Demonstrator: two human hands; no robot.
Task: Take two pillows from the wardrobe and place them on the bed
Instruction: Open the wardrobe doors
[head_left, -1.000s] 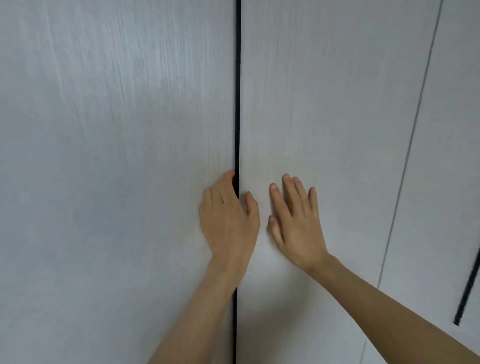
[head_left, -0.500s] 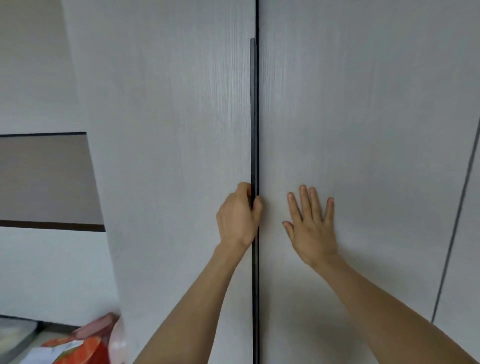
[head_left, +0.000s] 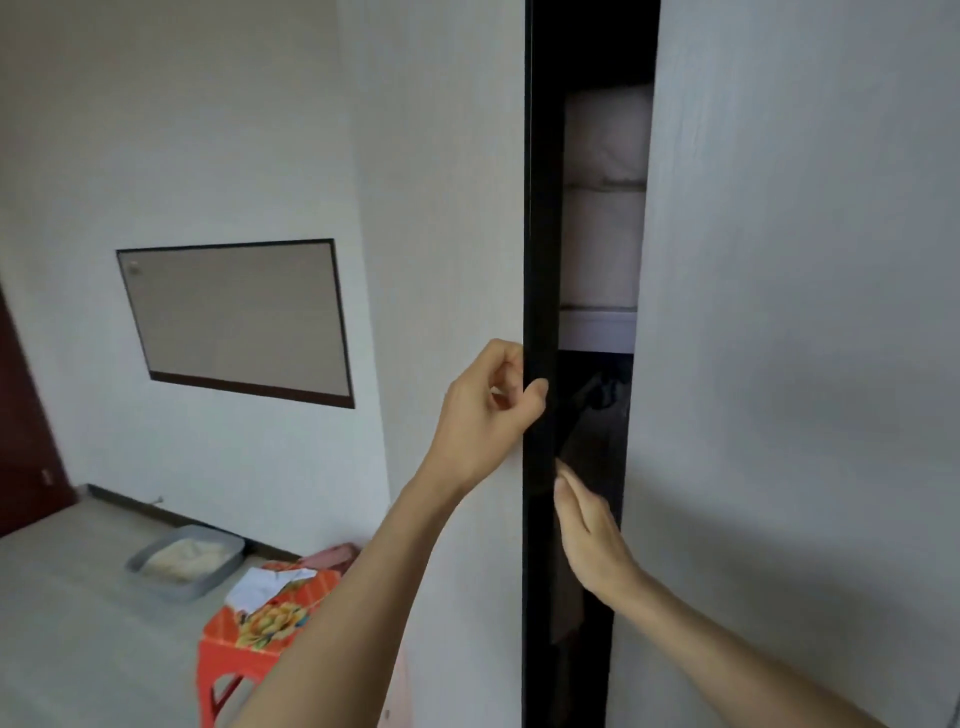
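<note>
The white wardrobe stands right in front of me with its left door (head_left: 447, 208) swung partly open. My left hand (head_left: 488, 410) is shut on that door's black edge at mid height. Through the dark gap I see two white pillows (head_left: 605, 208) stacked on an upper shelf (head_left: 597, 325), mostly hidden by the right door (head_left: 789, 312). My right hand (head_left: 589, 535) reaches into the gap below the shelf, fingers straight and apart, at the edge of the right door. Dark clothes (head_left: 592, 431) hang inside under the shelf.
At lower left an orange plastic stool (head_left: 249, 639) holds papers and a printed bag. A grey tray (head_left: 184, 561) lies on the pale floor by the wall. A framed grey panel (head_left: 234, 317) hangs on the white wall. A dark red door (head_left: 21, 426) is at far left.
The left door has swung open, pulled by my left hand, showing the pillows inside. My right hand left the right door's face and moved into the gap.
</note>
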